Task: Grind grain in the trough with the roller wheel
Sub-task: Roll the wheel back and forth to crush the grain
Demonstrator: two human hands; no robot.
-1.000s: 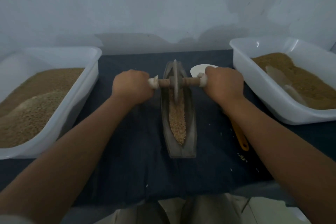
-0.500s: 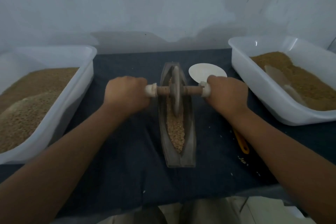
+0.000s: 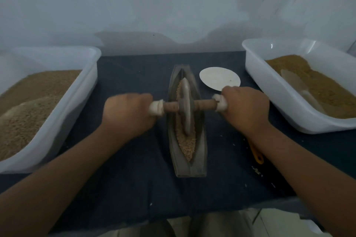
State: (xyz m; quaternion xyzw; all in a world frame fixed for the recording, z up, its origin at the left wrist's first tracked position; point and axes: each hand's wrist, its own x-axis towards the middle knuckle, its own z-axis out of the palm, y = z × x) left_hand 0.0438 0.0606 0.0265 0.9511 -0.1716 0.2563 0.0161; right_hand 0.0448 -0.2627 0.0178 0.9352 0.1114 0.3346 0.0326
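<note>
A long, boat-shaped metal trough [image 3: 201,152] lies lengthwise in the middle of the dark cloth, with tan grain [image 3: 187,147] along its groove. The roller wheel [image 3: 186,106] stands upright in the groove about mid-length, on a wooden axle with white-wrapped ends. My left hand [image 3: 128,114] grips the left end of the axle. My right hand [image 3: 245,110] grips the right end. Both fists hide the handle ends.
A white tub [image 3: 63,113] of grain stands at the left. Another white tub [image 3: 269,90] with brown meal and a pale scoop [image 3: 296,84] stands at the right. A white disc [image 3: 219,81] lies beyond my right hand. An orange-handled tool [image 3: 256,154] pokes out under my right forearm.
Both hands have pulled the roller wheel toward me along the trough, from its far end to about the middle. Grain now shows beyond the wheel.
</note>
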